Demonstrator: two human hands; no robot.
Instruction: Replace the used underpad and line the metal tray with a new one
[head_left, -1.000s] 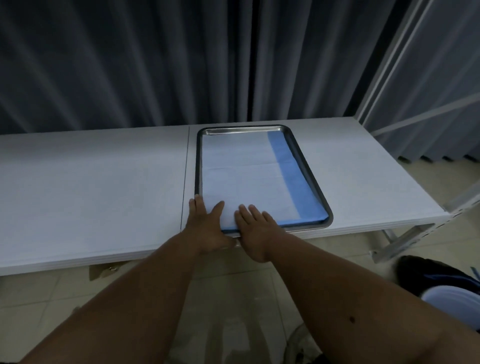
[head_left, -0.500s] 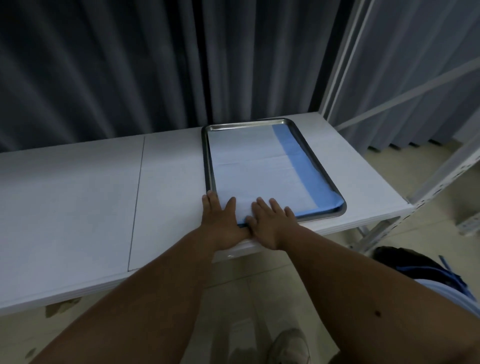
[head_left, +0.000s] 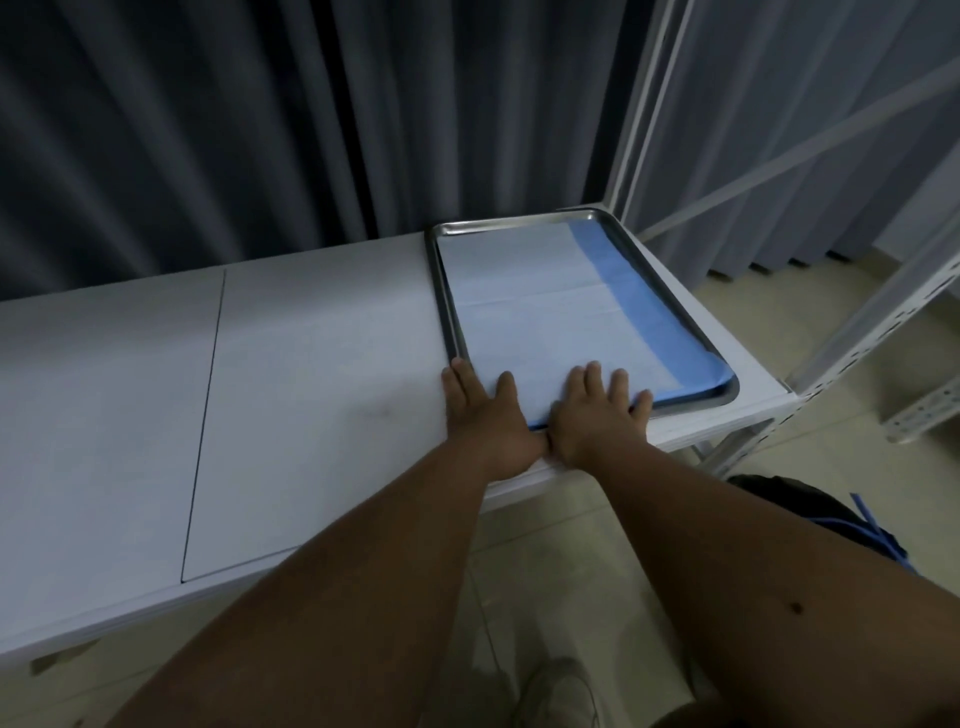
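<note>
The underpad (head_left: 540, 312), white with a blue band along its right side, is lying flat inside the metal tray (head_left: 439, 291), which is sitting on a white table (head_left: 311, 364) directly beyond both hands. The left hand (head_left: 485, 418) is resting palm down with its fingers spread; its outer fingers are lying over the tray's near left corner and its thumb is reaching onto the white part of the pad. The right hand (head_left: 597, 415) is lying just beside it, the two touching at the base, also flat with fingers spread, pressing on the near edge of the pad, its little finger reaching toward the blue band. Neither hand is pinching or curling round anything. Past the fingertips the pad is looking smooth apart from one crease running across its middle, and it is filling the tray nearly to the rim on every side. Whether this pad is the used one or the fresh one cannot be told from the view. If it is the fresh one, the step in hand appears to be smoothing the lining, and the next move would call for sweeping both palms away from the body toward the far corners. If it is the used one, the fingers would need to curl under the near edge to lift it.
</note>
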